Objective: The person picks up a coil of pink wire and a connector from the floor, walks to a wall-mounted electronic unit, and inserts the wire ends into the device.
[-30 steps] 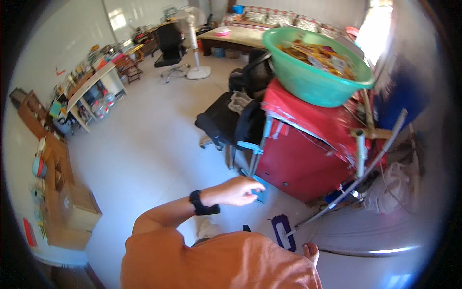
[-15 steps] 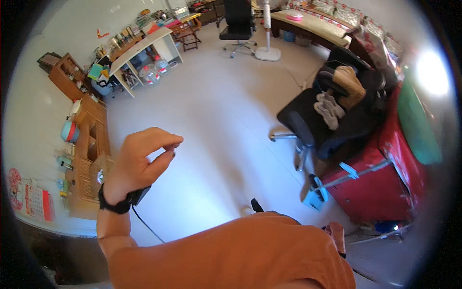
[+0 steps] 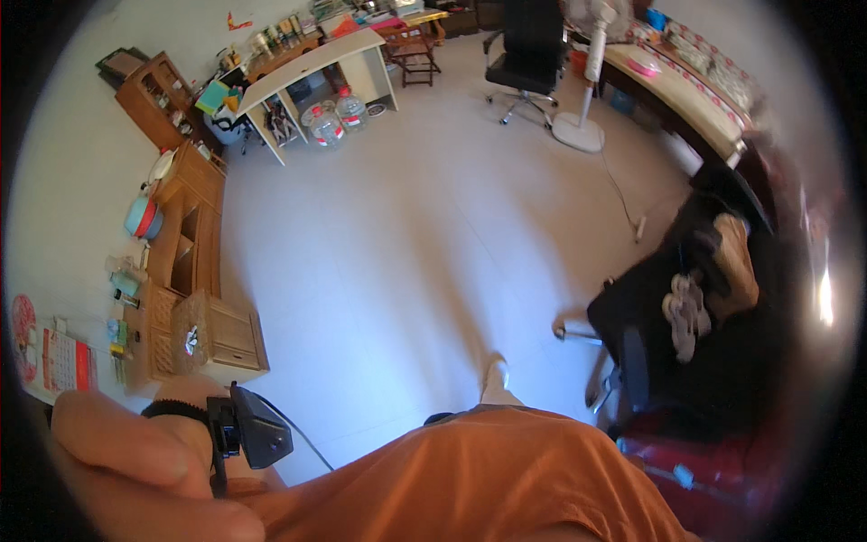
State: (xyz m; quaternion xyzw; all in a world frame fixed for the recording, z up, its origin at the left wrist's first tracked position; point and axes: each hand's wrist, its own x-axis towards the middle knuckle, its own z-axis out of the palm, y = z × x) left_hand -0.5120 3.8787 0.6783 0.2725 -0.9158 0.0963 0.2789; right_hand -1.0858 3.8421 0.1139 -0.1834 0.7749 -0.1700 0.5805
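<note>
My left hand (image 3: pixel 135 452) is close up at the lower left, its fingers bent and closed. Their tips and whatever they may hold are hidden. Round its wrist runs a black band carrying a small black camera-like device (image 3: pixel 262 434), with a thin cable trailing from it. My orange shirt (image 3: pixel 488 470) fills the lower middle. My right hand does not show. One of my feet (image 3: pixel 495 375), in a light shoe, is on the pale floor (image 3: pixel 379 262).
Wooden cabinets (image 3: pixel 237 339) line the left wall, one with a door standing out. Farther off are a white desk (image 3: pixel 316 63), large water bottles (image 3: pixel 350 108), a black office chair (image 3: pixel 524 63) and a standing fan (image 3: pixel 578 131). At right, another black chair (image 3: pixel 623 316) holds clothes and grey shoes (image 3: pixel 685 316).
My left hand has come back from over the floor to the lower left, close up. The view has shifted left and forward; the chair with clothes now sits lower and farther right.
</note>
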